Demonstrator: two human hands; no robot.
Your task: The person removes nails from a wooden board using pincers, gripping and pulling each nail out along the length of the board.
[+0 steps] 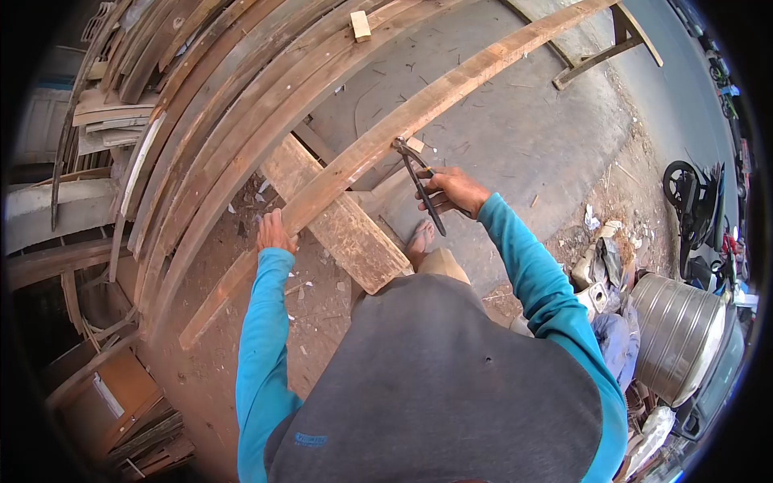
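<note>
At the beam (443,95) your right hand (456,191) grasps pincers (419,185), seemingly working its edge, while your left hand (275,232) clasps it, steadiness likely needed next

metal drum (675,336) near motorcycle (699,213)

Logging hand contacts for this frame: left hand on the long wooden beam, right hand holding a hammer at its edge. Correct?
No: the right hand holds pincers, not a hammer, as the head view shows. The rest stands: left hand on the long wooden beam, tool at its edge.
</note>
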